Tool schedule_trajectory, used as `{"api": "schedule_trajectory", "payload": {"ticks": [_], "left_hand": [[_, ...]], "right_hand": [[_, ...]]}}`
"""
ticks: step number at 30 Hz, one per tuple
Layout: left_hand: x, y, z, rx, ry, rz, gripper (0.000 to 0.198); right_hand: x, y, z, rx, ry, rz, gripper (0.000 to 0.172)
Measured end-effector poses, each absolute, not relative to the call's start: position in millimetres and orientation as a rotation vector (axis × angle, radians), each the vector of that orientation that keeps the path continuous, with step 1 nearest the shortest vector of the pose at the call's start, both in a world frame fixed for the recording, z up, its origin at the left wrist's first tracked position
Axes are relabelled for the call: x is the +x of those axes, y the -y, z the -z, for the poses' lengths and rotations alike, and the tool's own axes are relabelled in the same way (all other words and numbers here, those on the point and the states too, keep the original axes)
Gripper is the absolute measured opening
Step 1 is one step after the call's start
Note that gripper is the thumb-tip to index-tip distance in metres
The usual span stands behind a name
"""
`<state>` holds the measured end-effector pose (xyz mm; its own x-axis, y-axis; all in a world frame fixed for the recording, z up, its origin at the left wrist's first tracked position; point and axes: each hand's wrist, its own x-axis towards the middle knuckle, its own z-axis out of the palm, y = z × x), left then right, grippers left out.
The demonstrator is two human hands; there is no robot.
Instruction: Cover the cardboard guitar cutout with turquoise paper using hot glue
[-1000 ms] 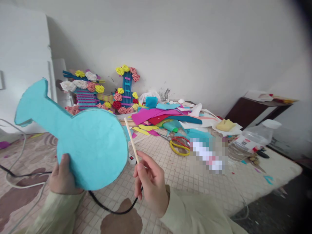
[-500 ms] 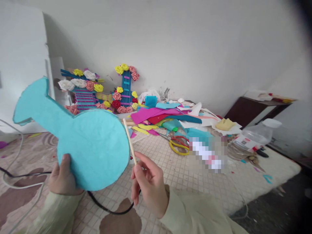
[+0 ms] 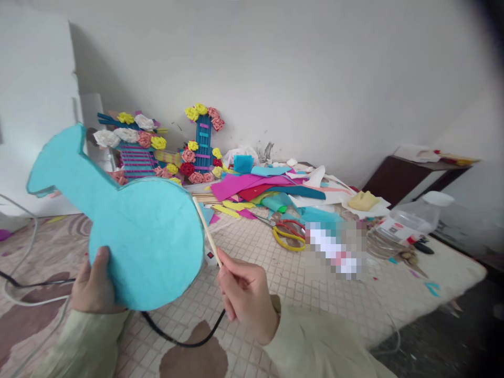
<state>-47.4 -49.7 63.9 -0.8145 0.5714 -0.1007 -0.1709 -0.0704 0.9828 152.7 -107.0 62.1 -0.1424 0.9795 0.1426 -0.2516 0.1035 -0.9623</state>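
Observation:
My left hand (image 3: 91, 286) grips the lower left edge of a turquoise cardboard cutout (image 3: 137, 231), a round body with a long neck reaching up to the left. My right hand (image 3: 246, 296) pinches a thin wooden stick (image 3: 205, 233) between thumb and fingers. The stick's upper end leans against the cutout's right rim. Both sleeves are pale green.
A black cable (image 3: 181, 336) loops under my hands on the tiled mat (image 3: 275, 273). Behind lie coloured paper sheets (image 3: 260, 186), yellow-handled scissors (image 3: 289, 236), two blue stick models with paper roses (image 3: 200, 144), a clear plastic jar (image 3: 417, 215) and a dark side table (image 3: 409, 176).
The cutout has shifted slightly left and down, and my right hand has tilted the stick so its tip rests closer on the cutout's rim.

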Motion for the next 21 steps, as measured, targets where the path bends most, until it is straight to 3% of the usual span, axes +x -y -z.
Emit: {"api": "schedule_trajectory", "payload": {"ticks": [21], "left_hand": [[-56, 48, -67, 0.397, -1.718, -2.038, 0.049]], "right_hand": [[162, 104, -69, -0.813, 1.065, -1.46, 0.035]]}}
